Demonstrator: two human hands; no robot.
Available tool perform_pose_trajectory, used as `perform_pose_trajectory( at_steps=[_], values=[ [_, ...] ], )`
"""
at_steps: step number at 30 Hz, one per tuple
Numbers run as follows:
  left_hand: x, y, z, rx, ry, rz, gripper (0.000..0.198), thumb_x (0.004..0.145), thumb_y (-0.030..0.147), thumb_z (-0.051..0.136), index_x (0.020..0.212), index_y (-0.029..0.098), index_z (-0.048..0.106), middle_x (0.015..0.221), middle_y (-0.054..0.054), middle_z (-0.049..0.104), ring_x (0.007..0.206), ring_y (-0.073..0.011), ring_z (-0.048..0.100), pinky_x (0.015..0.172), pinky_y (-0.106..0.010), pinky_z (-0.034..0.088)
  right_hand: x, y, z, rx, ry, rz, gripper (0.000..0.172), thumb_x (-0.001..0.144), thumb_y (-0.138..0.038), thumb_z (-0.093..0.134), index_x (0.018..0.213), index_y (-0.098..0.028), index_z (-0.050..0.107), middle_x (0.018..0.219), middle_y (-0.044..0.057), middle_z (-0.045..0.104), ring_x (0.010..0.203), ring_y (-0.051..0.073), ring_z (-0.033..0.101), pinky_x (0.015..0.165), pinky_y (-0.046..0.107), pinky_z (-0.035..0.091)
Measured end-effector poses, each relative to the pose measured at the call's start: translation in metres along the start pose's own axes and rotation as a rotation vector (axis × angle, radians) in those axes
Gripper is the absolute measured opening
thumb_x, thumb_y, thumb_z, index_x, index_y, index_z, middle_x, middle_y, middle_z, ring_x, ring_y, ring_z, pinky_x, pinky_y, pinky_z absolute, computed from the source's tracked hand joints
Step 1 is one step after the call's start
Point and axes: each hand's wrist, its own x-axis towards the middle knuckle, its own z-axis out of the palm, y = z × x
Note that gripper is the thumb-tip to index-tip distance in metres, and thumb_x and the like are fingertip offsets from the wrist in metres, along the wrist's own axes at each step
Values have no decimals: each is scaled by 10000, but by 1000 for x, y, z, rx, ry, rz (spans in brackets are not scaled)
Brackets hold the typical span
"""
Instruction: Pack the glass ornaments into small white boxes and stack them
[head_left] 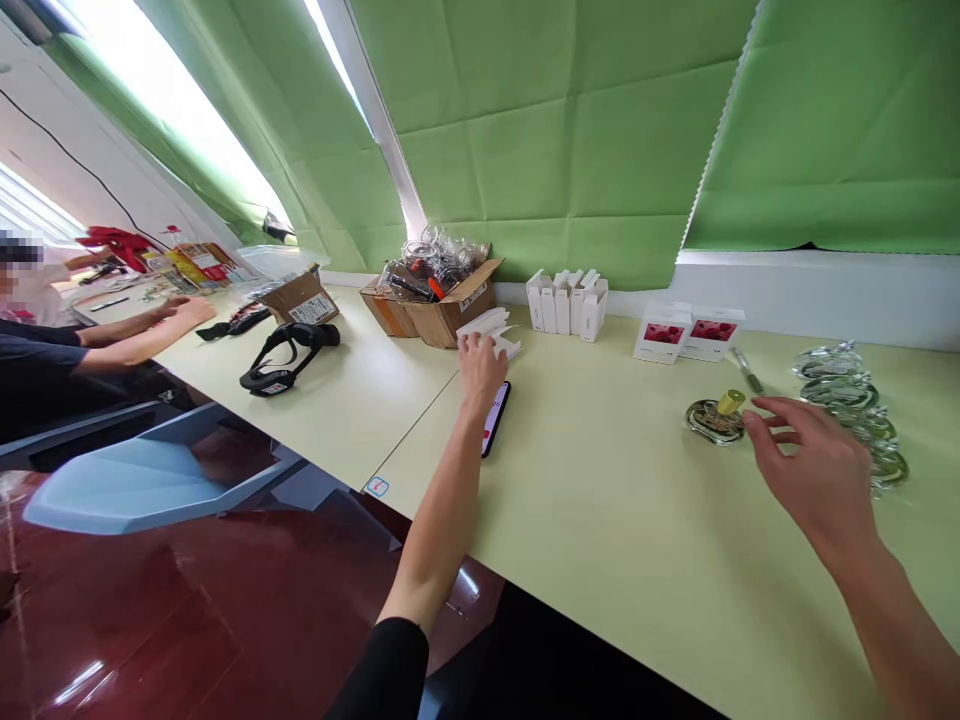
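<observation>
My left hand (480, 365) reaches forward across the pale table (600, 520), its fingers on a stack of flat white folded cartons (491, 325), just past a black phone (496, 418) lying below the hand. My right hand (806, 460) hovers open with fingers spread, right beside a small round glass bottle with a gold cap (716, 415). A row of clear glass bottles in wrapping (855, 405) lies just beyond that hand.
An open cardboard box (442, 305) with wrapped items stands behind the cartons. Upright white boxes (566, 300) and two boxes with red pictures (686, 333) line the wall. A black headset (289, 355) lies at left, near another person's forearms (142, 335).
</observation>
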Motion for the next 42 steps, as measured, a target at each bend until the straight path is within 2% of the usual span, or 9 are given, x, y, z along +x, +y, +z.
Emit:
perform_pose_trajectory(
  at_steps=[2, 4, 8, 12, 19, 24, 30, 36, 42],
  values=[
    [4, -23, 2, 91, -62, -48, 256, 926, 263, 543, 1126, 153, 659, 1371, -166, 528, 1392, -347, 315, 1153, -460, 296, -1, 1, 3, 27, 34, -85, 318, 928, -464, 511, 978, -212, 697, 1052, 122, 726, 627, 196, 640, 673, 370, 494],
    [6, -38, 7, 107, -103, -50, 245, 901, 232, 554, 1106, 161, 668, 1371, -158, 533, 1407, -346, 304, 1158, -461, 287, -2, 3, 6, 31, 24, -127, 318, 931, -449, 500, 936, -198, 695, 1045, 107, 730, 605, 179, 633, 649, 355, 492],
    [8, -46, 14, 111, -164, -18, 315, 860, 203, 577, 1163, 192, 661, 1331, -132, 581, 1343, -316, 433, 1148, -440, 306, -2, 6, 7, 32, -16, -139, 309, 932, -435, 491, 894, -204, 692, 1024, 92, 736, 596, 172, 635, 628, 342, 489],
    [10, -38, 12, 128, -176, 6, 397, 893, 162, 502, 1274, 160, 611, 1372, -154, 580, 1258, -312, 533, 1083, -445, 379, -2, 5, 5, 31, -38, -121, 297, 935, -430, 487, 891, -218, 691, 1021, 82, 740, 603, 174, 639, 646, 347, 496],
    [-4, 0, 12, 157, -210, 153, 332, 949, 216, 497, 1252, 181, 629, 1323, -126, 624, 1244, -283, 545, 1040, -390, 422, -2, 7, 7, 20, -43, -148, 311, 939, -427, 489, 893, -205, 702, 1008, 81, 737, 597, 165, 640, 649, 339, 505],
    [-13, 17, 18, 197, -221, 205, 322, 969, 159, 449, 1227, 202, 637, 1288, -112, 640, 1222, -252, 558, 904, -329, 507, -3, 13, 10, 12, -38, -194, 326, 944, -440, 502, 896, -199, 717, 1004, 73, 739, 596, 160, 639, 633, 332, 501],
    [-10, 16, 17, 229, -144, 199, 505, 929, 8, 341, 1353, 179, 556, 1403, -127, 579, 1275, -237, 539, 933, -328, 511, -1, 12, 8, 15, -7, -193, 338, 954, -440, 506, 888, -187, 720, 996, 70, 743, 572, 145, 639, 627, 323, 514],
    [-4, 11, 11, 173, 42, 175, 503, 952, 54, 321, 1327, 215, 615, 1413, -83, 605, 1192, -246, 615, 874, -334, 528, 1, 15, 6, 29, 26, -240, 285, 956, -385, 536, 869, -181, 714, 962, 66, 748, 588, 140, 654, 606, 299, 527],
    [-5, 15, -5, -44, 230, 162, 441, 977, 104, 358, 1266, 219, 670, 1356, -73, 653, 1173, -204, 655, 891, -299, 511, 2, 8, 3, 30, 135, -285, 200, 948, -289, 582, 871, -165, 718, 942, 69, 755, 581, 127, 651, 598, 276, 537]
  ],
)
